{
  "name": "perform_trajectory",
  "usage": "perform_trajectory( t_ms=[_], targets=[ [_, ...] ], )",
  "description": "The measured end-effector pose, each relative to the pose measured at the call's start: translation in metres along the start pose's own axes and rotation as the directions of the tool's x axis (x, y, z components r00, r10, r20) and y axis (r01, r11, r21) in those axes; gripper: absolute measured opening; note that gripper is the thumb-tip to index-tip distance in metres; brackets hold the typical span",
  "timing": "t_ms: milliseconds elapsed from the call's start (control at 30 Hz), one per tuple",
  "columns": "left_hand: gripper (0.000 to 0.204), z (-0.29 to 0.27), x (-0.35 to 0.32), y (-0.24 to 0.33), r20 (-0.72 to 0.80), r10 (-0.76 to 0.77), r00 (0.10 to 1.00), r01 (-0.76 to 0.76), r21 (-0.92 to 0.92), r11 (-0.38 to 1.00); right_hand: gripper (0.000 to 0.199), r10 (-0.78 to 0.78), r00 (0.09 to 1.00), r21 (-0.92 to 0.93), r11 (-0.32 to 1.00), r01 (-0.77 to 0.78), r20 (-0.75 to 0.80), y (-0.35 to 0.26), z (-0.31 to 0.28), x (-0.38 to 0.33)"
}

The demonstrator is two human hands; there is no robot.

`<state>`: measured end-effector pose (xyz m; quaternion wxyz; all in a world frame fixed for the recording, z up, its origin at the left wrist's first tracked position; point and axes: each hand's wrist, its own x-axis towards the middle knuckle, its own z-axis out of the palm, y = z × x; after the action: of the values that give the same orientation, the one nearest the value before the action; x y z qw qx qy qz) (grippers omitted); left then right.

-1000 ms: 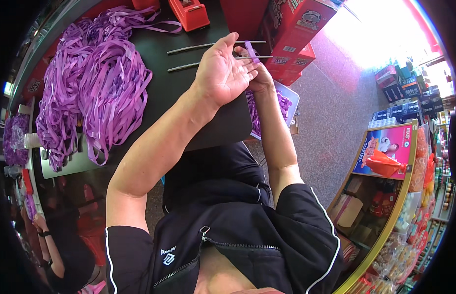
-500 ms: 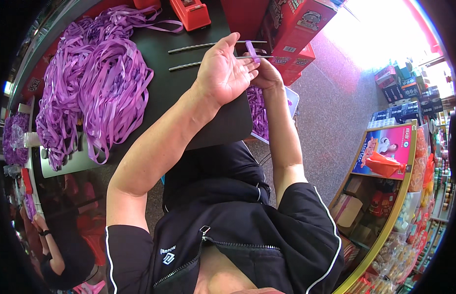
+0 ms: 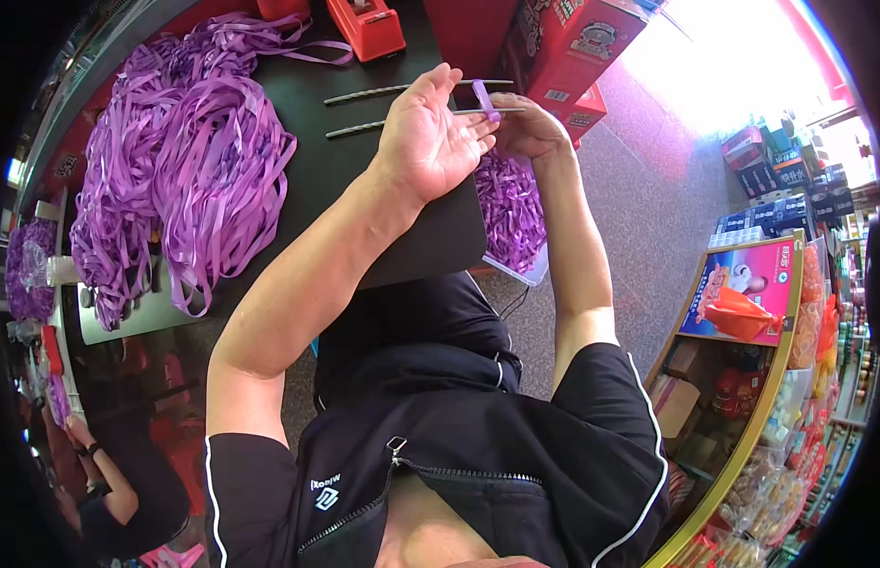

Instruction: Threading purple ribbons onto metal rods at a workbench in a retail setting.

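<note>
1. Both hands have edged slightly toward the rods since a moment ago; the purple strip [image 3: 484, 98] now stands up between them, so the folding looks underway
2. Left hand [image 3: 431, 142] spread open, fingertips steadying the strip; right hand [image 3: 525, 123] curled, pinching it
3. Black table [image 3: 317, 170] holds a ribbon heap [image 3: 175, 180], two metal rods [image 3: 364, 125] and a red tape dispenser [image 3: 369, 24]; shop shelves [image 3: 762, 312] stand right

The heap of purple ribbon [image 3: 166, 180] looks like thin, glossy plastic or satin strip, lying on a smooth, matt black tabletop [image 3: 317, 161]. Beyond the ribbon, two ridged grey metal rods [image 3: 364, 93] lie beside a shiny red plastic tape dispenser [image 3: 372, 24].
</note>
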<state>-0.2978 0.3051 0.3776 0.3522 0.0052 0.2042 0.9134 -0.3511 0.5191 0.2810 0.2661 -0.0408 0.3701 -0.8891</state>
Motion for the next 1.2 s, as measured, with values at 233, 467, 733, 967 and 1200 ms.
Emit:
perform_trajectory(
  t_ms=[233, 467, 733, 967, 1200],
  targets=[
    [0.071, -0.004, 0.0, 0.001, -0.001, -0.005, 1.0, 0.005, -0.005, 1.0, 0.021, -0.002, 0.982, -0.074, 0.997, -0.012, -0.187, -0.007, 0.018, -0.012],
    [0.072, 0.0, 0.001, 0.001, -0.012, -0.014, 1.0, 0.014, -0.014, 1.0, 0.027, -0.031, 0.989, -0.103, 0.995, 0.016, -0.146, -0.021, 0.012, -0.031],
    [0.074, 0.002, 0.0, 0.001, -0.017, -0.013, 1.0, 0.012, -0.023, 1.0, 0.037, -0.119, 0.867, -0.352, 0.934, -0.068, -0.484, -0.019, 0.027, -0.025],
    [0.075, 0.002, -0.002, 0.001, -0.002, -0.011, 1.0, 0.011, -0.03, 0.999, 0.03, -0.081, 0.903, -0.37, 0.925, -0.089, -0.421, -0.017, 0.026, -0.026],
    [0.076, 0.003, -0.003, 0.002, -0.011, -0.011, 1.0, 0.01, -0.024, 1.0, 0.016, -0.122, 0.923, -0.332, 0.943, -0.007, -0.366, -0.012, 0.009, -0.026]
  ],
)
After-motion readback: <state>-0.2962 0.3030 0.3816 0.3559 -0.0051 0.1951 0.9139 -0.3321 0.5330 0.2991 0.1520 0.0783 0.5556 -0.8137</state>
